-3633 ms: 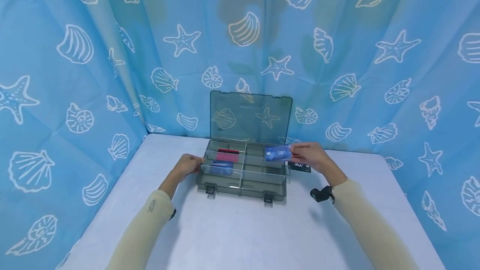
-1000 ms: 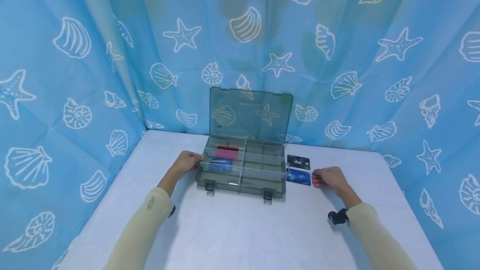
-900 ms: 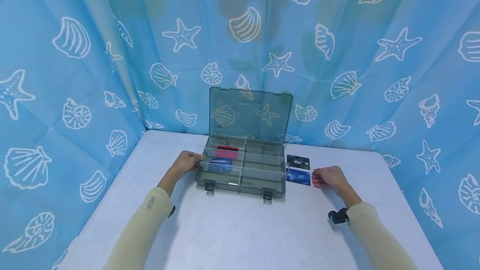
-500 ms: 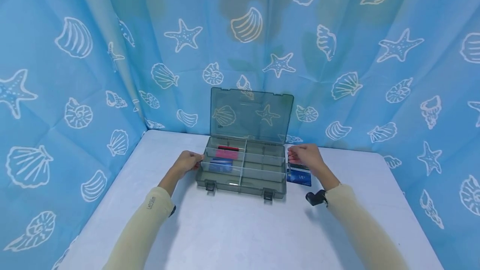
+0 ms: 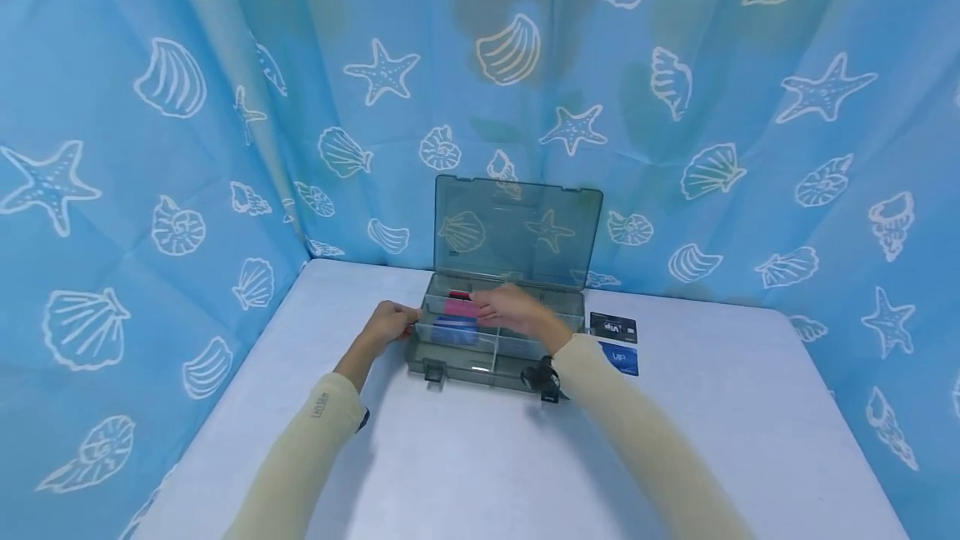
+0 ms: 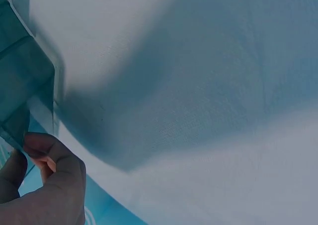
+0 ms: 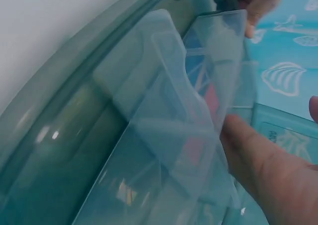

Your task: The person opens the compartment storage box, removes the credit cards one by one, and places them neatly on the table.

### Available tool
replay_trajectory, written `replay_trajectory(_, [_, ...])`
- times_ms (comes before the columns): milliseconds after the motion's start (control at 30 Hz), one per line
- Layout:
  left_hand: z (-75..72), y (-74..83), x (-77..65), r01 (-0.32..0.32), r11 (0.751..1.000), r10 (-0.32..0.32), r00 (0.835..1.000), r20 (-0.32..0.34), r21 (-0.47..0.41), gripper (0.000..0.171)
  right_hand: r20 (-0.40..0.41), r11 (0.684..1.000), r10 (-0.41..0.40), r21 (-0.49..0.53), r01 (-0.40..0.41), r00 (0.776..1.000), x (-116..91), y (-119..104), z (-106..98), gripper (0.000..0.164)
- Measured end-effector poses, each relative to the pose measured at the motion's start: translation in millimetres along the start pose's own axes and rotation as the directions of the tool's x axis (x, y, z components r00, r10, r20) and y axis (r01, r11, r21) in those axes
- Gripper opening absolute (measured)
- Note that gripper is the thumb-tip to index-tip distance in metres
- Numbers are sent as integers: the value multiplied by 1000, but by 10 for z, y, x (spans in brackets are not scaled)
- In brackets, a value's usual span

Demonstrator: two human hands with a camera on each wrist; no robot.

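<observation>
Three sides of blue curtain [image 5: 735,90]: left, far and right, printed with white shells and starfish; the cloth hangs in soft folds, with dull brown and green patches toward the top of the far side.
White table [image 5: 465,473]: a pale top running back to the foot of the far curtain; bluish shadows fall beside both arms, and most of the left wrist view is this surface under one broad shadow.
Cream sleeves [image 5: 645,448]: both come in from the near side, the left one marked with small dark lettering, the right one crossing the box's near right corner.
Grey see-through box [image 5: 487,378]: toward the far middle of the table, its lid [image 5: 517,227] raised at the far side, curtain shells showing through it; clear dividers [image 5: 525,347] part the inside.
Left hand [image 5: 390,322]: thumb and fingers closed together, pinching the box's left edge.
Right hand [image 5: 513,309]: blurred, over the box, fingertips at the red card [image 5: 461,307]; how far the fingers are parted, and whether they have hold of it, I cannot tell.
Cards inside: the red one in the far left compartment, a blue card [image 5: 454,330] in the middle left.
Cards outside: a black card [image 5: 613,328] just right of the box, a blue Vip card [image 5: 622,358] on its near side.
</observation>
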State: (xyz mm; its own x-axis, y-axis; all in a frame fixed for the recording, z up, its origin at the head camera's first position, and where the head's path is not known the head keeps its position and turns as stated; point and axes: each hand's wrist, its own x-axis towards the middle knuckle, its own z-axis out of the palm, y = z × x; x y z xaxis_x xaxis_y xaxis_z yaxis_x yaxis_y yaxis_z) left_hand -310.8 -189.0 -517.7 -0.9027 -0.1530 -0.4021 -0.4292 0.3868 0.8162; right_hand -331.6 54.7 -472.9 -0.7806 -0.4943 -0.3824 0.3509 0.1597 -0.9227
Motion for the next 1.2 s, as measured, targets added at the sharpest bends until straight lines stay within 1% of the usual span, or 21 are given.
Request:
replay_trajectory(33, [8,-4,5,-3,1000,3,1000,0,-1,38,-16,1000,10,-22,-10,1000,28,-2,42,62])
replay_trajectory(167, [12,-17,26,13,1000,-13,1000,-3,-11,38,-44,994,64,-87,-68,997,124,-24,189,64])
replay_trajectory(267, [5,-18,31,16,1000,-16,1000,-3,-18,38,-60,987,102,-118,-108,993,163,-47,266,57])
replay_trajectory(333, [4,-18,33,19,1000,-19,1000,-4,-23,38,-76,987,118,-98,-125,990,180,-44,297,55])
replay_trajectory(533, [6,-27,20,27,999,-27,1000,2,-22,39,-68,990,143,20,-142,987,236,18,349,45])
replay_trajectory(633, [1,-28,24,25,999,-25,1000,-5,-22,40,-75,987,151,70,-146,986,260,33,368,45])
replay_trajectory(733, [-2,-21,29,24,999,-24,1000,-3,-21,40,-93,986,150,91,-142,984,277,47,374,44])
replay_trajectory(767, [-1,-17,29,24,1000,-24,1000,-1,-19,40,-108,988,142,82,-134,984,276,50,375,44])
replay_trajectory(833, [-1,-9,29,22,1000,-22,1000,2,-19,40,-141,993,119,32,-116,983,278,64,370,39])
replay_trajectory(867, [0,-6,29,23,1000,-23,1000,3,-22,40,-160,995,98,-14,-102,982,282,75,366,33])
replay_trajectory(900, [0,-3,32,23,999,-23,1000,1,-24,39,-182,993,74,-81,-90,981,286,89,363,22])
replay_trajectory(933, [1,0,37,25,999,-25,1000,-1,-26,39,-199,983,44,-167,-78,979,284,101,362,14])
replay_trajectory(967, [0,0,41,25,999,-25,1000,-1,-27,39,-211,963,1,-262,-58,977,281,115,363,9])
replay_trajectory(1000, [1,-4,48,27,999,-27,1000,-1,-31,39,-219,937,-42,-348,-38,975,278,133,364,10])
replay_trajectory(1067, [4,-11,48,29,999,-29,1000,-1,-32,39,-226,874,-120,-485,-5,967,259,166,377,14])
replay_trajectory(1100, [4,-16,46,30,999,-30,1000,-2,-31,39,-231,849,-155,-529,9,961,248,182,384,13])
replay_trajectory(1133, [4,-23,43,30,999,-30,1000,-1,-29,40,-232,840,-184,-542,30,955,229,193,392,10])
replay_trajectory(1167, [3,-28,37,31,999,-31,1000,0,-28,40,-238,850,-207,-525,54,949,221,205,391,9])
replay_trajectory(1200, [2,-33,31,30,999,-31,1000,-1,-27,41,-242,867,-221,-493,77,945,208,205,391,11])
